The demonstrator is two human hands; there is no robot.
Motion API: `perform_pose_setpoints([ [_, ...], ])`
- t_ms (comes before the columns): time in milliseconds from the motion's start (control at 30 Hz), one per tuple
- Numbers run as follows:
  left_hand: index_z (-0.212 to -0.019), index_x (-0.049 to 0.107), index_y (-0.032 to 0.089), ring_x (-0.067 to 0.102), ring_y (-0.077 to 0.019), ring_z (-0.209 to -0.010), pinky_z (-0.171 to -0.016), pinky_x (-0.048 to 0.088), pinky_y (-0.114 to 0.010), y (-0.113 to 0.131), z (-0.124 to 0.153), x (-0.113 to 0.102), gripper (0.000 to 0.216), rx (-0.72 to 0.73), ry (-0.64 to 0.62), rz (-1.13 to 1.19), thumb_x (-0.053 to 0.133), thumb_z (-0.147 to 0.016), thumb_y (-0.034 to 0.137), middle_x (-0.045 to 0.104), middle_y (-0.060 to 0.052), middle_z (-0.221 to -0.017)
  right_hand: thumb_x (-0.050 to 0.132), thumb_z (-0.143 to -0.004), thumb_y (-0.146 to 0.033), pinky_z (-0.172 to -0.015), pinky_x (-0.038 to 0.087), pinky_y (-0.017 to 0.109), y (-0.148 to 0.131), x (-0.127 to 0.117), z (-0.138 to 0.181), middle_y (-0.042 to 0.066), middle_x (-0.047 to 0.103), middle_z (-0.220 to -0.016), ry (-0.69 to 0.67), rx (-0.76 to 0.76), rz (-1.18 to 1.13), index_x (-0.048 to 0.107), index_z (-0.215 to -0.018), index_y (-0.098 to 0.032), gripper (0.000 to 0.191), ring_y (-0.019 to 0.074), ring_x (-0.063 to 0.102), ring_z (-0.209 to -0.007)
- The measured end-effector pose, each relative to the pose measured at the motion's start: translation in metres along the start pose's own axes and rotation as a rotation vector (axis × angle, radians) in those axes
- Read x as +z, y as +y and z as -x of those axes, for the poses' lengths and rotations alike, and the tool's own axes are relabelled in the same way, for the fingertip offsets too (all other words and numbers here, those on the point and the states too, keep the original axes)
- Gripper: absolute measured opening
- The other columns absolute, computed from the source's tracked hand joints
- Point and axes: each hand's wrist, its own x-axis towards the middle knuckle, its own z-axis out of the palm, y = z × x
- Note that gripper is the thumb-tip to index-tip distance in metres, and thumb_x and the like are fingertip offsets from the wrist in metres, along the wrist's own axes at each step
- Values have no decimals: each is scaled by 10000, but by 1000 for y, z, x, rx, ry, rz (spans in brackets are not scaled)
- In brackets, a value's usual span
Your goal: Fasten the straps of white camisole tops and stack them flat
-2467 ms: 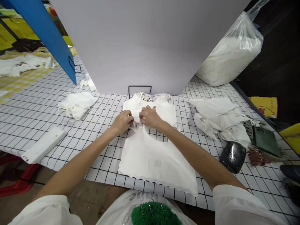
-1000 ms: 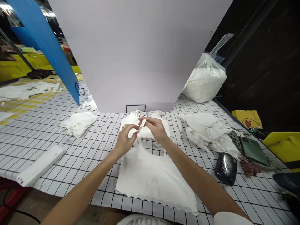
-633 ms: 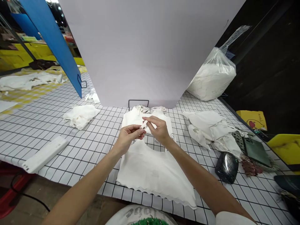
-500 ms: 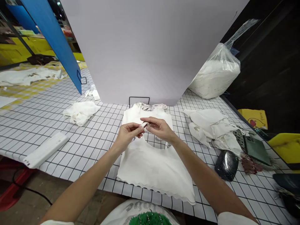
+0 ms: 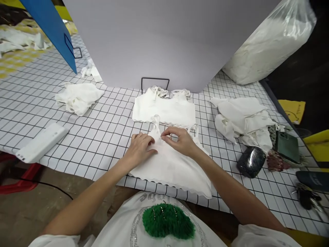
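A white top (image 5: 169,164) lies flat on the checked desk (image 5: 108,133), its wavy hem at the near edge just in front of the person. Both hands rest on its upper part. The left hand (image 5: 140,147) presses the cloth down, and its grip looks closed on the base of a thin strap (image 5: 155,125), though the fingertips are partly hidden, so that hold is not certain. The right hand (image 5: 180,140) has thumb and forefinger pinched together on the same strap, just beside the left fingertips. The strap runs up from the two grips toward a folded white top (image 5: 164,108) lying just beyond, near a grey board (image 5: 159,41).

Half a second ago both hands held the strap lifted above the garment; now they have come down onto the cloth, and the top sits closer to the desk's near edge. A pile of white garments (image 5: 244,120) lies well to the right, another small heap (image 5: 78,97) to the left.
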Motion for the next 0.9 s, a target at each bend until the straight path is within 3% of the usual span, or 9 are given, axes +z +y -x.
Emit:
perform_pose_setpoints([
  [233, -851, 611, 198, 538, -222, -883, -814, 315, -376, -3, -3, 12, 186, 8, 16, 32, 788, -792, 197, 629, -11, -885, 641, -907, -217, -851, 390, 423, 24, 14, 18, 25, 707, -804, -115, -73, 117, 685, -849, -231, 74, 216, 588, -879],
  [333, -889, 624, 204, 532, -202, -809, -803, 304, -370, -4, -2, 13, 161, 21, 9, 82, 768, -816, 201, 612, 19, -762, 623, -911, -201, -848, 366, 428, 27, 17, 22, 22, 706, -800, -81, -87, 149, 665, -841, -232, 88, 227, 571, -903],
  [500, -815, 655, 198, 538, -219, -900, -822, 297, -374, -4, -1, 14, 83, 67, 18, 90, 729, -852, 205, 657, -26, -925, 588, -914, -167, -823, 367, 413, 25, 23, 25, 21, 665, -769, -36, -102, 149, 614, -827, -228, 110, 222, 542, -880],
  [900, -786, 724, 235, 511, -212, -771, -830, 299, -401, -9, 0, 23, 96, 105, 72, 153, 675, -868, 253, 653, -9, -706, 595, -937, -194, -855, 358, 436, 26, 30, 29, 24, 665, -778, -4, -129, 165, 609, -841, -232, 105, 225, 536, -876],
])
